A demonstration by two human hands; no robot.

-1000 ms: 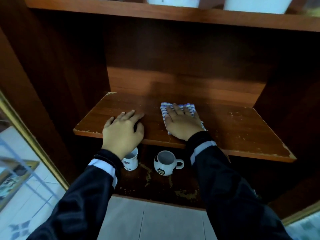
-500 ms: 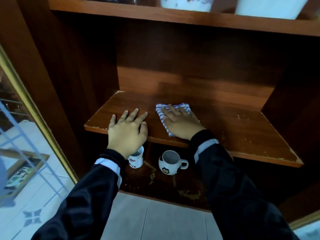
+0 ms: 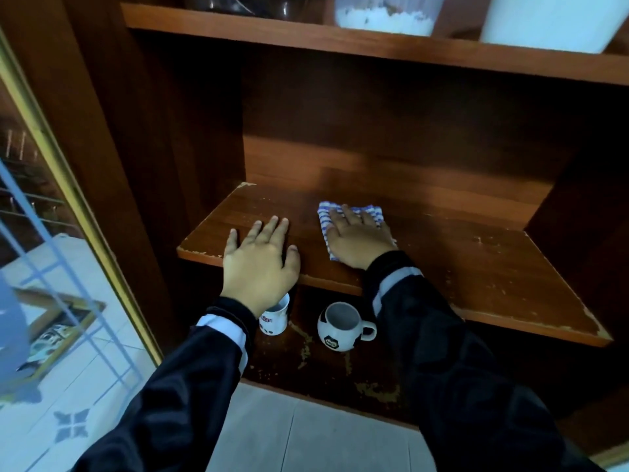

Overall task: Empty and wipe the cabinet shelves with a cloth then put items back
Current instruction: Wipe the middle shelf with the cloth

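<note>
Wood-grain brown, the middle cabinet shelf (image 3: 476, 264) is chipped pale along its front edge and corners. On it, towards the left of centre, lies the blue-and-white striped cloth (image 3: 326, 215), mostly covered by the right hand (image 3: 360, 238), which presses flat on it with straight fingers pointing to the back panel. The left hand (image 3: 260, 264) lies flat on bare wood just beside it, near the front edge, fingers straight and slightly spread, holding nothing. Both arms wear dark sleeves (image 3: 459, 369) with a pale band at the cuff. Below the shelf, on the scuffed bottom board (image 3: 340, 379), stand two mugs: a football-patterned mug (image 3: 340, 327), upright with its handle to the right and a small dark badge whose lettering is too blurred to read, and a small white mug (image 3: 275, 318), partly hidden behind the left wrist, bearing a red band with white letters that cannot be made out. On the upper shelf (image 3: 306, 35) sits a tub of white powder (image 3: 384, 15) beside a white container (image 3: 544, 18).
</note>
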